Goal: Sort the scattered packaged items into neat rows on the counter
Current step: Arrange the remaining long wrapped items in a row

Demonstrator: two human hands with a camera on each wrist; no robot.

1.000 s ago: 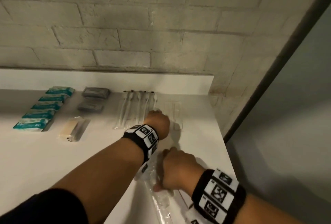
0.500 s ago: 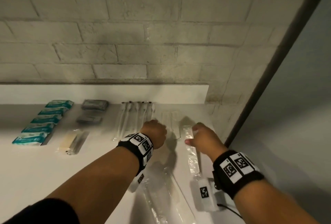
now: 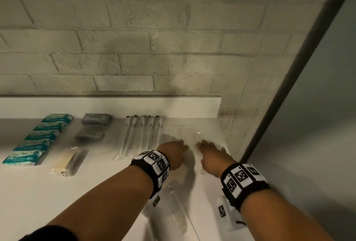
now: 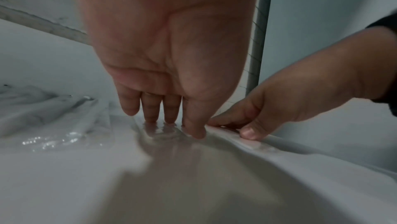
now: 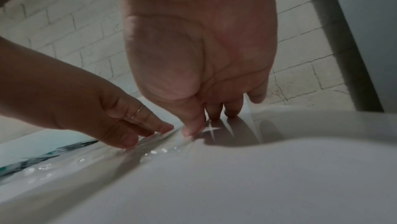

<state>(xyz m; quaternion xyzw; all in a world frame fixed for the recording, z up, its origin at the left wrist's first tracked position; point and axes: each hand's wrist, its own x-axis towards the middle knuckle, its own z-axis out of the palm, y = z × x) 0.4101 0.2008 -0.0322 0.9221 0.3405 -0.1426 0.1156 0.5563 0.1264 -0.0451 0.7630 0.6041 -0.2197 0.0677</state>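
At the back right of the white counter (image 3: 57,192), both hands work on flat clear packets (image 3: 181,131) laid side by side. My left hand (image 3: 173,150) is open, its straight fingertips (image 4: 150,118) pressing a clear packet down. Just to its right, my right hand (image 3: 209,152) pinches a long clear packet (image 4: 264,146) between thumb and fingertips (image 5: 191,131), low on the counter. The left hand (image 5: 139,132) shows beside it in the right wrist view. What the packets contain cannot be made out.
Rows stand further left: teal packs (image 3: 38,140), grey packs (image 3: 96,120), bagged white sticks (image 3: 140,136), a tan packet (image 3: 67,161). More clear packets (image 3: 177,213) lie near the front between my arms. A brick wall is behind; the counter's right edge (image 3: 227,144) and a dark post (image 3: 289,86) are close by.
My right hand picked a long clear packet up from the front of the counter, carried it to the back and set it down beside the left hand, which stayed in place.
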